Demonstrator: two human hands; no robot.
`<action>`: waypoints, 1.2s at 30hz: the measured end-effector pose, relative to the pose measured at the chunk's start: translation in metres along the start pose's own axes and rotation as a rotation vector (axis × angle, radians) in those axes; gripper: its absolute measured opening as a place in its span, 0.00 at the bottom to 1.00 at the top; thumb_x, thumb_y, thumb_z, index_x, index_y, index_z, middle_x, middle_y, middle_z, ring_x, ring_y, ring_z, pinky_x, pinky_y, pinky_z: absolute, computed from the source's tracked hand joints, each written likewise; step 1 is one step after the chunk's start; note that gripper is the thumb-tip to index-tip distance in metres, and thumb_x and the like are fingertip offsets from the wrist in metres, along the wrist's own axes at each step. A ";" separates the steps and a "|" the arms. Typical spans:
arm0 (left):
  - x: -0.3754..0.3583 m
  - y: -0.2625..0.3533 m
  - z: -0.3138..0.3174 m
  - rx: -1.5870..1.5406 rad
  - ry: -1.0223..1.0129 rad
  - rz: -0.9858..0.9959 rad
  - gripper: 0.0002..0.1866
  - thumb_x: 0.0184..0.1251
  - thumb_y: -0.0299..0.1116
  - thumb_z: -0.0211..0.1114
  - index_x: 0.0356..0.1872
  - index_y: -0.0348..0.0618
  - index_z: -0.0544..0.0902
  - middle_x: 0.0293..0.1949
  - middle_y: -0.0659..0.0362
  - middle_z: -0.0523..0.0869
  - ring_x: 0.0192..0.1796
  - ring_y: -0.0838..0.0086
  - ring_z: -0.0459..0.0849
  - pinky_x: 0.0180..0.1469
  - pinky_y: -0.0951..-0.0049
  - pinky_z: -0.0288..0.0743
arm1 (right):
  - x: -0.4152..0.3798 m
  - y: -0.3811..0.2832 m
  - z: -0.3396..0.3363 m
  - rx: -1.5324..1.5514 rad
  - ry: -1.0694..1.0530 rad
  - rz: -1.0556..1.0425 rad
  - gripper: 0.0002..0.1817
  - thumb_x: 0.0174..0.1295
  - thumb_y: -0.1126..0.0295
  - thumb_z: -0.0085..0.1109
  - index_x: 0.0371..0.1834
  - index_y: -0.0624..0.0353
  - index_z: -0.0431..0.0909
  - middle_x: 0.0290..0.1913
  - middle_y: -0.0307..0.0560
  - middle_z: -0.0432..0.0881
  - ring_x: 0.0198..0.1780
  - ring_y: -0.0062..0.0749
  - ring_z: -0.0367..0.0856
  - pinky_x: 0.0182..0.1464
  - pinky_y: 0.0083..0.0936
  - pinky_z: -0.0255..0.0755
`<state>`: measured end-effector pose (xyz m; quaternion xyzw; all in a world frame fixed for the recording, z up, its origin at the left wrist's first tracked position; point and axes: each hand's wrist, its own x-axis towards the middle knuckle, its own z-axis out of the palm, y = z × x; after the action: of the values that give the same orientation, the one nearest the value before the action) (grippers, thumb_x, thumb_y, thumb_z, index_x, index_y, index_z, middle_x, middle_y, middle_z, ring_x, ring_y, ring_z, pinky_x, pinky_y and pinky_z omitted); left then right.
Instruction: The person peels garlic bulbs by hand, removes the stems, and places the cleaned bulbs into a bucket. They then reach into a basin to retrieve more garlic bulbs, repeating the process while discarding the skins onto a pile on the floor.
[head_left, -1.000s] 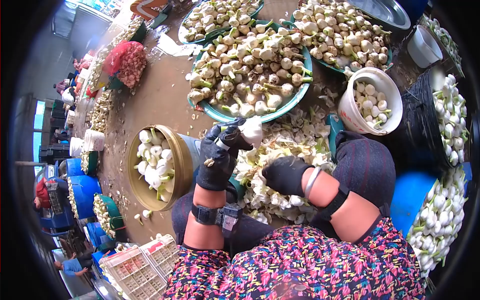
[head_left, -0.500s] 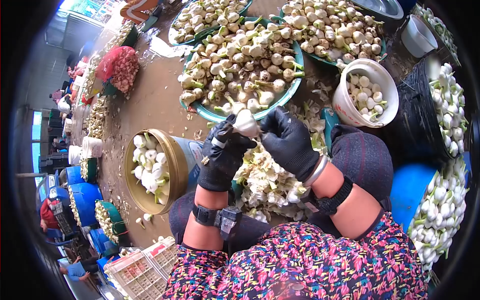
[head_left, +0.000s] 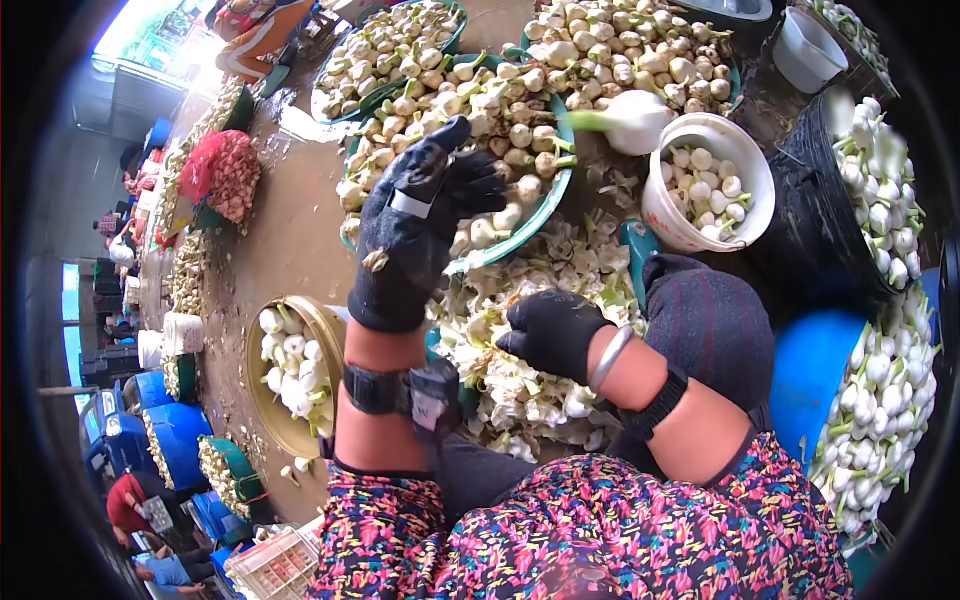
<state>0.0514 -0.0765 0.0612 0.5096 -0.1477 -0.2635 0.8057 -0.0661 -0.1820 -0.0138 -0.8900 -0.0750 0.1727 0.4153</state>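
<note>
My left hand [head_left: 415, 225], in a black glove, is raised at the near edge of a green basin of garlic bulbs [head_left: 568, 195]. Its fingers are apart and nothing is in them. A peeled white garlic bulb [head_left: 637, 122] with a green stem hangs in mid-air, slightly blurred, near the rim of a white bucket [head_left: 713, 245] that holds peeled bulbs. My right hand [head_left: 555, 335], gloved in black too, is curled closed over a heap of garlic skins [head_left: 530, 400]. Whatever its fingers may hold is hidden.
A tan bucket [head_left: 330, 350] of peeled bulbs lies tipped at the left. More basins of unpeeled garlic [head_left: 640, 50] stand at the back. On the right are a black tub [head_left: 815, 200] and a blue tub [head_left: 815, 375] with peeled bulbs. A person's leg [head_left: 262, 45] shows at top left.
My left hand has let go of the garlic bulb, opened and moved up and left. The bulb has flown right toward the white bucket. My right hand has dropped down over the skins.
</note>
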 end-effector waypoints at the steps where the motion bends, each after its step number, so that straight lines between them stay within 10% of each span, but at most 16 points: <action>1: 0.005 -0.004 -0.015 0.146 0.085 0.014 0.17 0.66 0.35 0.57 0.53 0.39 0.76 0.38 0.58 0.82 0.37 0.76 0.80 0.43 0.74 0.77 | -0.001 -0.002 -0.006 0.037 0.012 0.017 0.16 0.55 0.56 0.55 0.27 0.61 0.78 0.27 0.58 0.78 0.33 0.52 0.77 0.37 0.42 0.69; 5: 0.017 -0.086 -0.156 0.981 0.150 -0.049 0.13 0.60 0.18 0.52 0.45 0.31 0.78 0.41 0.55 0.82 0.42 0.74 0.81 0.45 0.76 0.76 | -0.003 -0.005 -0.008 0.181 -0.054 0.000 0.14 0.50 0.62 0.53 0.36 0.57 0.79 0.34 0.59 0.80 0.38 0.52 0.79 0.42 0.42 0.71; 6: 0.018 -0.105 -0.198 1.406 0.097 -0.057 0.12 0.54 0.28 0.65 0.41 0.39 0.81 0.36 0.50 0.85 0.36 0.63 0.84 0.42 0.72 0.76 | -0.006 -0.004 -0.002 0.196 0.023 -0.002 0.15 0.50 0.67 0.52 0.41 0.56 0.77 0.34 0.59 0.80 0.39 0.52 0.79 0.43 0.43 0.71; 12: 0.044 -0.119 -0.205 2.008 -0.080 -0.466 0.23 0.52 0.28 0.56 0.54 0.54 0.75 0.58 0.54 0.72 0.62 0.59 0.67 0.62 0.57 0.60 | -0.001 -0.007 -0.016 0.023 -0.044 -0.009 0.23 0.54 0.65 0.51 0.53 0.63 0.71 0.36 0.61 0.78 0.39 0.53 0.77 0.43 0.43 0.70; 19: 0.065 -0.152 -0.250 2.054 -0.251 -0.560 0.37 0.45 0.31 0.61 0.63 0.56 0.64 0.66 0.51 0.61 0.66 0.49 0.59 0.66 0.54 0.55 | 0.009 0.002 -0.010 0.013 -0.064 0.028 0.25 0.54 0.59 0.55 0.51 0.64 0.71 0.37 0.59 0.78 0.40 0.53 0.76 0.43 0.44 0.69; 23: 0.039 -0.153 -0.276 1.959 0.051 -0.616 0.44 0.48 0.32 0.62 0.68 0.46 0.50 0.67 0.46 0.55 0.67 0.49 0.58 0.64 0.55 0.60 | 0.011 -0.003 -0.004 -0.025 -0.086 0.029 0.24 0.54 0.59 0.55 0.50 0.64 0.71 0.37 0.59 0.77 0.40 0.52 0.76 0.43 0.44 0.69; 25: 0.034 -0.155 -0.281 1.948 0.055 -0.516 0.43 0.46 0.31 0.65 0.67 0.51 0.55 0.67 0.49 0.57 0.63 0.49 0.65 0.61 0.53 0.63 | 0.011 -0.003 -0.002 -0.056 -0.115 0.024 0.24 0.54 0.59 0.55 0.51 0.63 0.71 0.37 0.59 0.77 0.40 0.52 0.76 0.42 0.44 0.69; 29: 0.044 -0.151 -0.278 1.994 -0.094 -0.927 0.29 0.51 0.39 0.64 0.57 0.49 0.70 0.58 0.51 0.70 0.57 0.52 0.73 0.55 0.57 0.70 | 0.010 -0.002 0.002 -0.073 -0.145 0.017 0.24 0.54 0.60 0.55 0.51 0.63 0.71 0.37 0.59 0.77 0.40 0.52 0.76 0.42 0.43 0.70; 36: 0.038 -0.147 -0.272 2.068 -0.262 -0.765 0.16 0.49 0.36 0.63 0.41 0.44 0.82 0.43 0.49 0.83 0.46 0.57 0.82 0.50 0.62 0.74 | 0.016 -0.003 -0.001 -0.025 -0.072 0.044 0.16 0.52 0.62 0.55 0.41 0.59 0.74 0.36 0.59 0.78 0.40 0.53 0.77 0.43 0.44 0.71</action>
<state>0.1802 0.0535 -0.1905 0.9163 -0.2133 -0.2966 -0.1641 -0.0507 -0.1764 -0.0150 -0.8898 -0.0726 0.2127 0.3972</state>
